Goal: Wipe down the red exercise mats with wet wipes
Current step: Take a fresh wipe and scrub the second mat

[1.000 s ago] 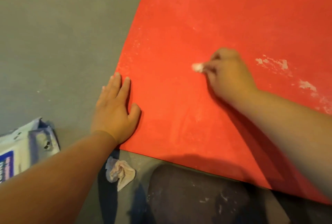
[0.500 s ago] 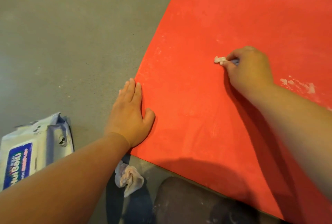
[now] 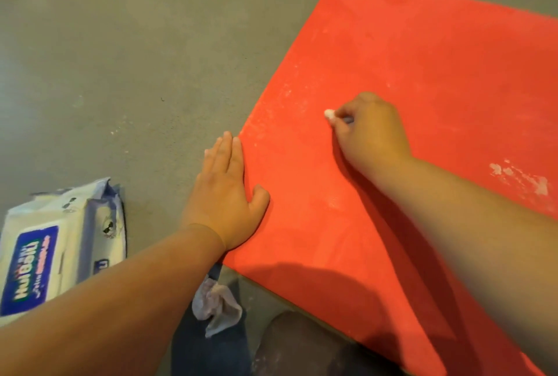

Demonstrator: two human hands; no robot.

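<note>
So, head view: we're mid-scrub on the red mat (image 3: 422, 88), which lies flat on the grey floor (image 3: 120, 58) and fills the right side. The right hand (image 3: 371, 131) has its grip curled tight round a small balled-up wet wipe (image 3: 329, 114). Only a white nub pokes out past the fingers, pressed onto the mat not far from its left edge. The left hand (image 3: 225, 194) lies flat with straight fingers, gripping nothing. It sits at the mat's left edge with the thumb over on the red, probably pinning the mat down.

The mat looks like thin matte foam, with a dusty whitish haze along the left edge and a flaky white patch (image 3: 522, 178) off right, beside the right forearm. My guess is the next move calls for firm strokes over that haze, then a reach to the patch, maybe with a fresh wipe. A crinkly plastic wipes pack (image 3: 45, 255) sits near left on the floor, and a crumpled used wipe (image 3: 216, 304) lies just under the left forearm.
</note>
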